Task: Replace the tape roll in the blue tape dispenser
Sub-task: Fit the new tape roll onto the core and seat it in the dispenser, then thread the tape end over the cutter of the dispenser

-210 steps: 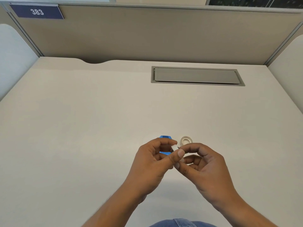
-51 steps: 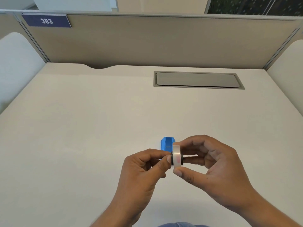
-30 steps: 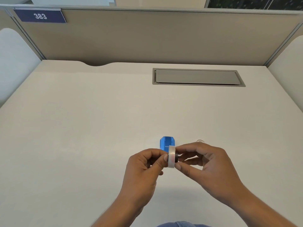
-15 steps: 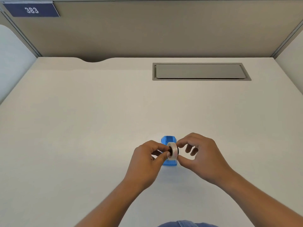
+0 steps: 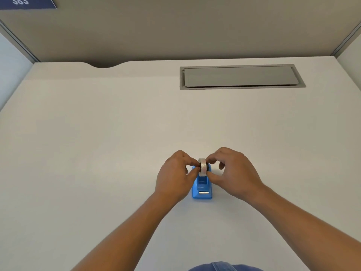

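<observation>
Both hands pinch the tape roll (image 5: 202, 166) edge-on, lowering it into the far end of the blue tape dispenser (image 5: 202, 187), which sits on the surface (image 5: 97, 143) near centre, cutter end toward the person. Left hand (image 5: 175, 176) grips the roll's left face with thumb and forefinger; right hand (image 5: 232, 172) grips the right face the same way, other fingers loose. A dark core shows at the roll's right side (hub or spindle, cannot tell which). Roll looks partly down in the cradle, not clearly seated.

To do this well: keep the roll upright and square to the dispenser walls, press both sides down evenly so the axle ends drop into their slots together, and avoid tipping the light dispenser.

Surface is plain off-white, with a grey cable hatch (image 5: 241, 77) at far right. A beige partition (image 5: 175, 26) stands behind, with a blue number plate (image 5: 27, 1) at top left.
</observation>
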Motion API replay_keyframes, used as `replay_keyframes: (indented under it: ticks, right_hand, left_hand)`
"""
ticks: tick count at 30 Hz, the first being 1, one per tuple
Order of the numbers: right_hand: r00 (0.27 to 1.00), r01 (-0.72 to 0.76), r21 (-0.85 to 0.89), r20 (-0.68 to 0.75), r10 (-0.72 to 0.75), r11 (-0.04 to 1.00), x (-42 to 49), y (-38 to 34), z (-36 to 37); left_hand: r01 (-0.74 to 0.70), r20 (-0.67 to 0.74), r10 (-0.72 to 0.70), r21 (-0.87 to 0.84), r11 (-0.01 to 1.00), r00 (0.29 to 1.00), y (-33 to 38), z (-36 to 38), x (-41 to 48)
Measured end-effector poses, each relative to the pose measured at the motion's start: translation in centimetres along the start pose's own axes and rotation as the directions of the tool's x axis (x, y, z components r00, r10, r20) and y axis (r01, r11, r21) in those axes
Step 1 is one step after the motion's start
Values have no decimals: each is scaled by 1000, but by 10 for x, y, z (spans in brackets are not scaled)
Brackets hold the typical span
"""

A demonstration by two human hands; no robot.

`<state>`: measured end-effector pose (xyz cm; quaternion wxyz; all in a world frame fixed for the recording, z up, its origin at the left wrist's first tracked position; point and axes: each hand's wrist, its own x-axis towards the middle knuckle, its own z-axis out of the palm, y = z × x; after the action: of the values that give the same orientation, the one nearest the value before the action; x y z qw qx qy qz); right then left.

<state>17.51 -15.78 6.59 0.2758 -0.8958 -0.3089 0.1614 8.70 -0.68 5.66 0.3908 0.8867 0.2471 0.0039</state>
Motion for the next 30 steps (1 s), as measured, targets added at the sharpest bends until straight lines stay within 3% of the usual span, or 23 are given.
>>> replay_keyframes:
  ticks: [7,10,13,18,26,30]
  right_hand:
    - [1000,-8,1,-15,8,1000,0,3,1]
    - [1000,-8,-32,-17,7,999,-1,3,2]
    - [1000,-10,-51,-20,8,999,-2,4,4]
    - [1000,-7,-74,-16,6,997,-3,2,6]
    - [1000,-12,-130,10,13,991,-2,-4,9]
    - [1000,-14,-141,4,15,990,-1,-6,8]
  left_hand:
    - [-47,14,48,-54,997,999,-8,1,-1]
    - [-50,144,66,-110,993,987,-18,-2,-4]
    - [-77,248,89,-60,995,965,-24,-2,-7]
    - [-122,212,123,-16,992,970,-24,4,-12]
    - [-126,318,110,28,992,942,-23,2,-13]
    - [-142,302,110,87,986,947,-23,4,-13]
